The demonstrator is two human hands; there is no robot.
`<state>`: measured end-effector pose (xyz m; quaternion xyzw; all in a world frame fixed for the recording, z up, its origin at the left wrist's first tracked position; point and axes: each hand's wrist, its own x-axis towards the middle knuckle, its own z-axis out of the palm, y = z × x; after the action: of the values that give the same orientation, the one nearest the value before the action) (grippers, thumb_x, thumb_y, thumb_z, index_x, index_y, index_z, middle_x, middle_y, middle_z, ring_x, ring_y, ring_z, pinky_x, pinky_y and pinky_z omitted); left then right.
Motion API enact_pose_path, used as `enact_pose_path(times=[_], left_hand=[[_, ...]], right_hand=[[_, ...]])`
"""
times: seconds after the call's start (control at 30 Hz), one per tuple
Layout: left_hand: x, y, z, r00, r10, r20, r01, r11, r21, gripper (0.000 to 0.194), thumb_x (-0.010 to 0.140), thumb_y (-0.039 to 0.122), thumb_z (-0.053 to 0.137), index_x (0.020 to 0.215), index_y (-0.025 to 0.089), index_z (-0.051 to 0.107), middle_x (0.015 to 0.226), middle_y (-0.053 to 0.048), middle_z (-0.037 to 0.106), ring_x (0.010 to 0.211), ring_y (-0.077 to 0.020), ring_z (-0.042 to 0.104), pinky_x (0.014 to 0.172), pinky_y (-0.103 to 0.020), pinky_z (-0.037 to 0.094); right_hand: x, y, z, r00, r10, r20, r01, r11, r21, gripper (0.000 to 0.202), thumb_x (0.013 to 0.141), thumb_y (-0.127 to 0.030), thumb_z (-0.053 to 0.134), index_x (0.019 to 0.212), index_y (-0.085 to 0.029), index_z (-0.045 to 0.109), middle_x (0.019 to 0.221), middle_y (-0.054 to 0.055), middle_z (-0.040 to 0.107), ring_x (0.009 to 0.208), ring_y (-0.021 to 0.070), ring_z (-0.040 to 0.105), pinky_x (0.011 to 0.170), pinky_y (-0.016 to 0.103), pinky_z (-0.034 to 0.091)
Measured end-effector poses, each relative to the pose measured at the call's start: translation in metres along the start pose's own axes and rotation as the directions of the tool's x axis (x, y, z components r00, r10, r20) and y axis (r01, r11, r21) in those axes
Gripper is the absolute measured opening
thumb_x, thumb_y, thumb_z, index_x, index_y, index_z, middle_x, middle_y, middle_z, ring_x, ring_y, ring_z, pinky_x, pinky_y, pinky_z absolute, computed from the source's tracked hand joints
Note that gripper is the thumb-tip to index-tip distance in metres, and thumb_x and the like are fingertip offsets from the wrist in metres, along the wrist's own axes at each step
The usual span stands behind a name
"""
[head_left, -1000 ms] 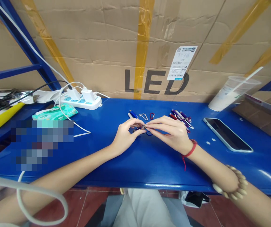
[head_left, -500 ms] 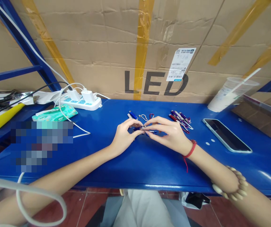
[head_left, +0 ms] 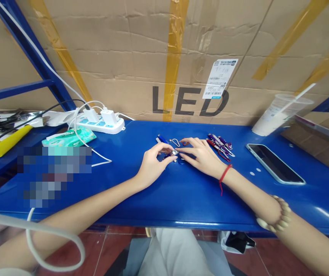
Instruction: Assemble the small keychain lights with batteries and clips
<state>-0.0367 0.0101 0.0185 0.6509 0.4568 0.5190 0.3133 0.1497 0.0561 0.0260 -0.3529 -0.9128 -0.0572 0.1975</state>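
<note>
My left hand [head_left: 152, 164] pinches a small dark blue tube [head_left: 167, 156] with a silvery round end turned toward my right hand. Just right of it, my right hand [head_left: 203, 155] hovers with its fingers apart over small parts on the blue table. Behind my left hand lies a blue tube [head_left: 162, 138]. A silver carabiner [head_left: 176, 142] rests between the hands at the back, and a red clip [head_left: 185, 141] is partly hidden by my right fingers. Beyond my right hand is a pile of purple and red tubes [head_left: 218, 143] with clips.
A white power strip [head_left: 102, 124] and a green tissue pack [head_left: 69, 137] are at the left. To the right are a phone [head_left: 275, 163], a tilted plastic cup [head_left: 270, 120] with a straw, and a cardboard box [head_left: 319, 145]. A large carton [head_left: 130, 57] stands behind the table [head_left: 164, 207].
My right hand has drawn off the tube, and its fingers have spread over the table. The tube's silvery end now shows in my left hand.
</note>
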Motion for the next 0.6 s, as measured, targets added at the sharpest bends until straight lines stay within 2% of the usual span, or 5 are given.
enact_pose_path(times=[0.1, 0.17, 0.33, 0.5, 0.6], left_hand=[[-0.0011, 0.0013, 0.0009, 0.999, 0.009, 0.032, -0.009, 1.0, 0.002, 0.013, 0.069, 0.021, 0.068, 0.079, 0.016, 0.06, 0.081, 0.0, 0.066, 0.078, -0.0132, 0.062, 0.079, -0.025, 0.048], [-0.0016, 0.0022, 0.0009, 0.999, 0.009, 0.041, -0.009, 1.0, 0.005, 0.013, 0.069, 0.021, 0.068, 0.078, 0.017, 0.061, 0.081, 0.0, 0.066, 0.078, -0.0129, 0.062, 0.079, -0.024, 0.047], [-0.0022, 0.0037, 0.0006, 0.998, 0.032, 0.056, -0.033, 0.999, 0.014, 0.012, 0.069, 0.021, 0.068, 0.078, 0.016, 0.062, 0.081, -0.001, 0.066, 0.079, -0.0137, 0.061, 0.079, -0.025, 0.047], [-0.0026, 0.0024, 0.0009, 0.996, 0.039, 0.078, -0.04, 0.999, 0.011, 0.014, 0.069, 0.022, 0.069, 0.08, 0.016, 0.062, 0.082, -0.001, 0.066, 0.08, -0.0139, 0.062, 0.079, -0.025, 0.048], [-0.003, 0.0018, 0.0016, 0.996, 0.022, 0.089, -0.022, 1.0, 0.001, 0.016, 0.07, 0.024, 0.068, 0.082, 0.016, 0.063, 0.083, -0.002, 0.066, 0.078, -0.0134, 0.062, 0.079, -0.025, 0.048]], right_hand=[[0.0005, 0.0017, 0.0033, 0.999, -0.01, 0.043, 0.011, 1.0, -0.014, 0.027, 0.089, -0.033, 0.045, 0.103, -0.026, 0.067, 0.12, 0.008, 0.055, 0.108, 0.0241, 0.049, 0.087, 0.042, 0.036], [0.0008, 0.0023, 0.0037, 1.0, 0.011, 0.027, -0.011, 1.0, -0.009, 0.026, 0.089, -0.034, 0.046, 0.099, -0.026, 0.069, 0.12, 0.008, 0.055, 0.108, 0.0241, 0.049, 0.087, 0.041, 0.035], [0.0015, 0.0047, 0.0045, 0.998, 0.057, 0.001, -0.057, 0.998, 0.011, 0.026, 0.088, -0.035, 0.049, 0.102, -0.026, 0.068, 0.118, 0.008, 0.057, 0.107, 0.0241, 0.048, 0.086, 0.04, 0.033], [0.0023, 0.0047, 0.005, 0.996, 0.078, 0.03, -0.079, 0.995, 0.054, 0.02, 0.083, -0.038, 0.056, 0.081, -0.026, 0.072, 0.113, 0.004, 0.06, 0.104, 0.023, 0.049, 0.082, 0.037, 0.034], [0.0025, 0.004, 0.0052, 0.996, 0.082, 0.047, -0.086, 0.992, 0.092, 0.02, 0.081, -0.04, 0.059, 0.079, -0.025, 0.072, 0.109, 0.004, 0.062, 0.1, 0.0223, 0.052, 0.078, 0.036, 0.037]])
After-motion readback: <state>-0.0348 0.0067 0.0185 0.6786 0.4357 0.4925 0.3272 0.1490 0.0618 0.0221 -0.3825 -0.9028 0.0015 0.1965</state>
